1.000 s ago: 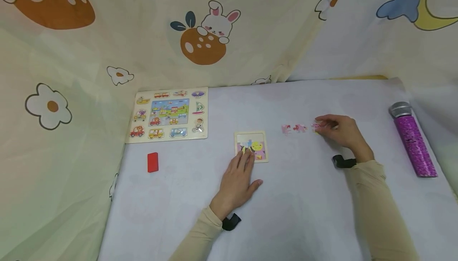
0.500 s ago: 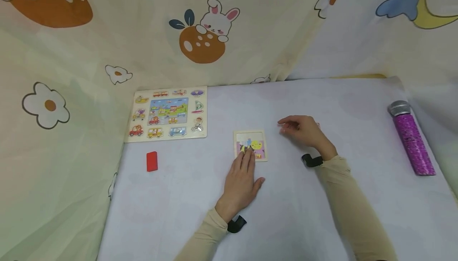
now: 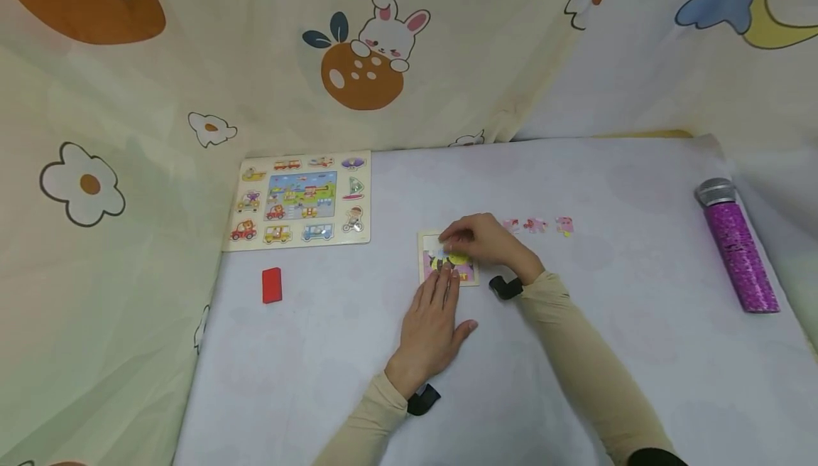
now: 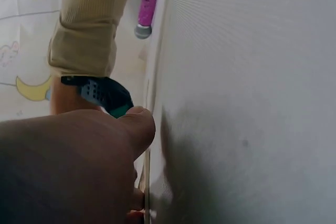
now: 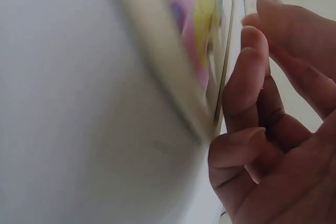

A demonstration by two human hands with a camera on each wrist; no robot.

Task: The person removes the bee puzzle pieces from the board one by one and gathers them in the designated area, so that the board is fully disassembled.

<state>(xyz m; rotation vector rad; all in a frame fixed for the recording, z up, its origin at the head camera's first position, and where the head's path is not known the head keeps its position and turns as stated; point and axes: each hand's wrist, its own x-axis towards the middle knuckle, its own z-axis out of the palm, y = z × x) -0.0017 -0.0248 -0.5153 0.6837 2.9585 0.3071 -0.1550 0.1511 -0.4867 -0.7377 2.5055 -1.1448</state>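
Note:
A small framed jigsaw puzzle (image 3: 473, 278) lies mid-table, its picture yellow and pink, with a bare strip along the upper part. My left hand (image 3: 429, 331) rests flat with straight fingertips on its lower half, hiding part of it. Over its top right reaches my right hand (image 3: 488, 240), fingers loosely bent. In the right wrist view the thumb and fingertips of the right hand (image 5: 268, 82) hover by the frame edge (image 5: 168, 72), with no piece visible between them. To the right, pink puzzle pieces (image 3: 535, 225) lie in a row, the rightmost piece (image 3: 565, 226) slightly apart.
A larger wooden vehicle puzzle board (image 3: 300, 233) lies at the back left, with a red block (image 3: 271, 285) in front of it. On the far right is a glittery purple microphone (image 3: 740, 253). Printed cloth (image 3: 275, 82) hangs behind the white table (image 3: 319, 381).
My right hand has moved left from the rightmost pink piece to the puzzle frame, uncovering the row of pieces. My left hand stays on the frame, almost unmoved.

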